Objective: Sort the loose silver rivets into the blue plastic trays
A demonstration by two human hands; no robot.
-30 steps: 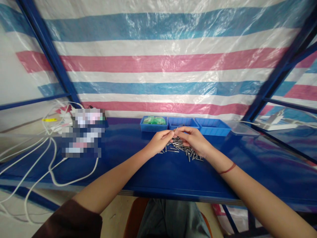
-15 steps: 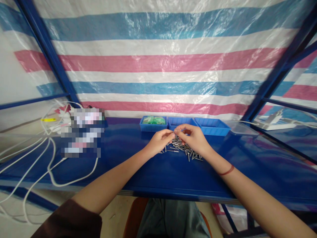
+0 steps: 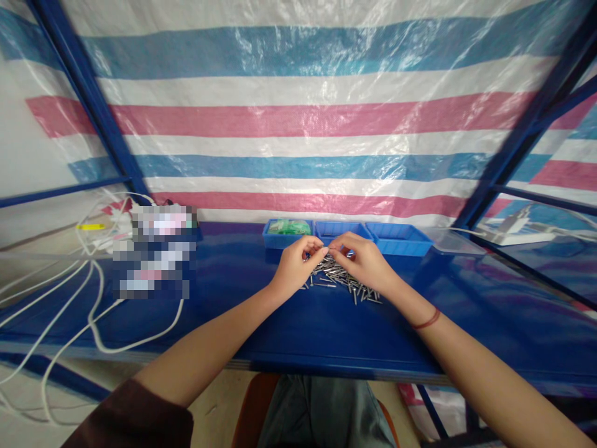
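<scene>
A loose pile of thin metal pieces like screws or rivets (image 3: 332,271) lies on the blue table (image 3: 298,330). Above its far edge my left hand (image 3: 298,264) pinches with thumb and forefinger, its fingertips meeting those of my right hand (image 3: 361,258). My right hand is pinched too. Something tiny seems to sit between the fingertips, too small to name. Behind the hands stand a blue bin with green packets (image 3: 289,228), a middle blue bin (image 3: 342,229) partly hidden by my right hand, and a right blue bin (image 3: 398,239).
White cables (image 3: 96,311) and a blurred-out patch (image 3: 156,249) are at the left. A clear lid-like sheet (image 3: 457,241) lies right of the bins, with a white device (image 3: 517,230) beyond. Blue frame posts and a striped sheet (image 3: 298,118) stand behind.
My left hand has turned slightly, its fingers more curled and its thumb tip raised. My right fingertips have shifted slightly left and remain close to the left ones.
</scene>
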